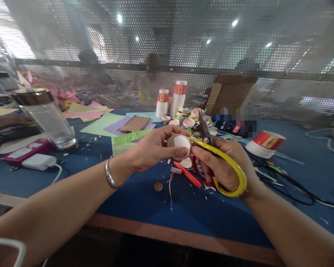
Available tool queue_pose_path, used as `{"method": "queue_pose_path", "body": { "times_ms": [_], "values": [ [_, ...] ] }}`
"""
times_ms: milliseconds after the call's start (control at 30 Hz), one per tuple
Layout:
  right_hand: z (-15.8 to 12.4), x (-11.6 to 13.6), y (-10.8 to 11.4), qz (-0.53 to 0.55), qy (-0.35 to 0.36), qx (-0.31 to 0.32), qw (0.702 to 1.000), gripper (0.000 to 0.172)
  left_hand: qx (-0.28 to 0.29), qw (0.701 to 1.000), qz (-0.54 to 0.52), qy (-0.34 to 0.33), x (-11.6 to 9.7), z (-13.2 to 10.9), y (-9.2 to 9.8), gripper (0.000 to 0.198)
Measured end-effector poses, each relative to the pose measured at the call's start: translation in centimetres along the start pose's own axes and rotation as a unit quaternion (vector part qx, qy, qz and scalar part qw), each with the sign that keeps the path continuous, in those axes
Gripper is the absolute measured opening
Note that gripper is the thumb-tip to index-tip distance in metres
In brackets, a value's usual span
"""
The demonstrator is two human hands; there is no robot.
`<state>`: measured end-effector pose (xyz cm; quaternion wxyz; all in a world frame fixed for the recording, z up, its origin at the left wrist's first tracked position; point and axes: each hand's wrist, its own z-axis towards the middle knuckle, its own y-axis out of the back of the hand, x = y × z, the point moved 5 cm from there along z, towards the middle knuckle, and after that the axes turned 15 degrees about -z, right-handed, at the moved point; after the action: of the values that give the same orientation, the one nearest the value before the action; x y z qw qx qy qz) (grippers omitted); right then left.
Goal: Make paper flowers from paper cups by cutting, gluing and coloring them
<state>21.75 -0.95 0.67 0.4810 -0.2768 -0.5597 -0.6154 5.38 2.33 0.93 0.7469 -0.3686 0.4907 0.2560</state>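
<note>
Between the thumb and fingers of my left hand point(156, 145) is a cut-off paper cup bottom point(180, 142), its round white face turned up. My right hand point(222, 163) grips a pair of scissors point(231, 167) with one yellow and one red handle. The blades point up and away, and they look nearly closed. The fingertips of my right hand are close to the cup bottom's edge; whether they touch it I cannot tell. Below my hands on the blue table lie an orange-red pen-like stick point(190, 176) and a small brown disc point(158, 186).
Behind my hands is a heap of cup bottoms point(188, 122) with green paper bits. Paper cup stacks point(179, 100), a phone point(233, 126) and a lying cup point(265, 144) are beyond. Coloured paper point(101, 124), a glass bottle point(50, 120) and a purple power strip point(28, 151) are left.
</note>
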Motion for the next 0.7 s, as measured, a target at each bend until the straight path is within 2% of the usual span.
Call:
{"method": "queue_pose_path", "body": {
  "times_ms": [200, 467, 700],
  "values": [
    [0.25, -0.22, -0.37, -0.013, -0.008, -0.001, 1.0, 0.036, -0.007, 0.998, 0.055, -0.03, 0.03, -0.08, -0.21, 0.043],
    [0.05, 0.5, -0.11, -0.041, -0.008, -0.029, 0.999, 0.045, -0.056, 0.994, 0.024, -0.091, -0.42, -0.15, -0.64, 0.063],
    [0.41, -0.25, -0.57, -0.044, -0.007, -0.019, 0.999, 0.044, -0.08, 0.993, 0.029, -0.076, 0.32, 0.06, -0.07, 0.065]
  ]
}}
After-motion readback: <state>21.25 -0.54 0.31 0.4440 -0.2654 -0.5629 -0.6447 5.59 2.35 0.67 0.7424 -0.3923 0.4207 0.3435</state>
